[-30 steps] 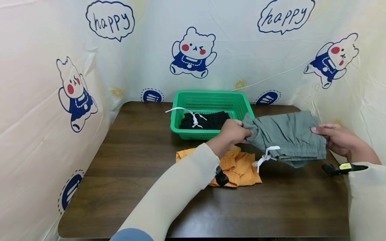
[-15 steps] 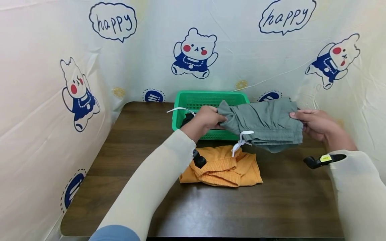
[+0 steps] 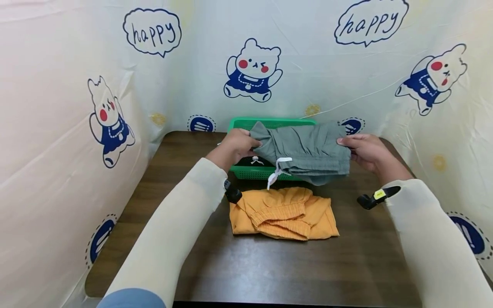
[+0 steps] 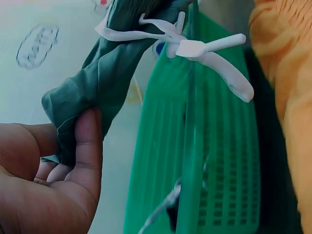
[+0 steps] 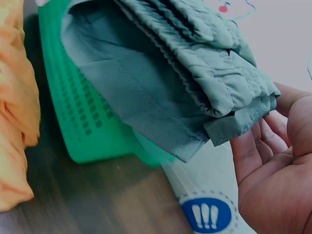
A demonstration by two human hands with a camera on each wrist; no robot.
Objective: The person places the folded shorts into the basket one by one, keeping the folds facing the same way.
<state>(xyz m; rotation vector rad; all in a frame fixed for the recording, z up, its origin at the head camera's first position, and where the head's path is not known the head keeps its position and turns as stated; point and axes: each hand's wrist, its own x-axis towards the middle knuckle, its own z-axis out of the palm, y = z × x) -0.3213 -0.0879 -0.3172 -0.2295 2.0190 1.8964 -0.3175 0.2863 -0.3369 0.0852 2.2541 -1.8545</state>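
Left hand (image 3: 239,143): grip narrow, thumb and fingers pinching the left end of the grey-green garment (image 3: 308,145); it's moved left with the load over the last second. Black cloth (image 3: 243,162) shows in the basket (image 3: 252,173) just past that hand, mostly covered now. Basket's front wall and back rim stay visible; the garment hangs across the middle, white cord (image 3: 274,174) dangling in front. Can't tell if cloth touches the rim. Orange garment (image 3: 285,214) lies folded on the desk (image 3: 250,269), nearer the person, fully uncovered now the left arm has swung off it. Right hand (image 3: 363,150): grip holding the right end, also shifted left. Net: garment has gone from right of the basket to over it, still held both ends, not released.
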